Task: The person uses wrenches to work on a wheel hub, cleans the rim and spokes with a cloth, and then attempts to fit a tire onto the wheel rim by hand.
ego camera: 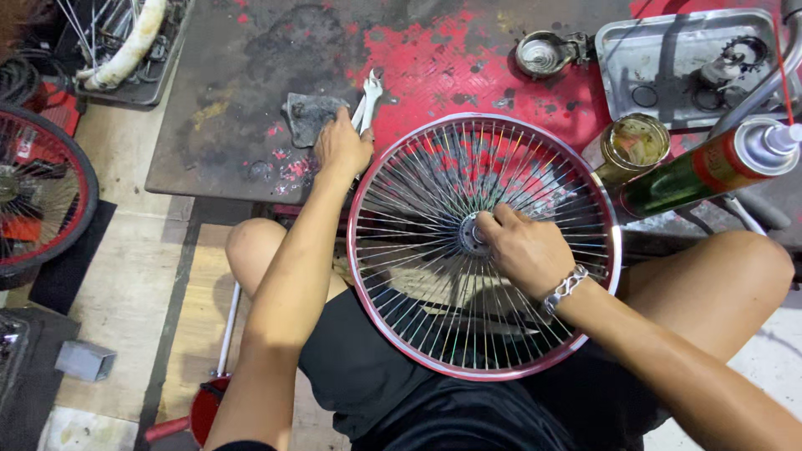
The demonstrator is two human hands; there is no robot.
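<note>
— Hands at work, where exactly?

— Landmark: the spoked wheel [483,246] lying flat across the seated person's lap. Just left of its rim, the left hand [342,146] grips silver wrenches [367,98] on the red workbench [434,58], beside a grey rag [309,114].

— And the other?

— At the wheel's centre, the right hand [525,250] pinches the hub [470,235]. Right of the rim: a jar [635,144], then a green spray can [710,167].

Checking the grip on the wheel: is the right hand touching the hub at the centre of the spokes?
Touching. The head view shows the right hand with its fingertips pressed on the metal hub of the spoked wheel, no gap between them.
</note>
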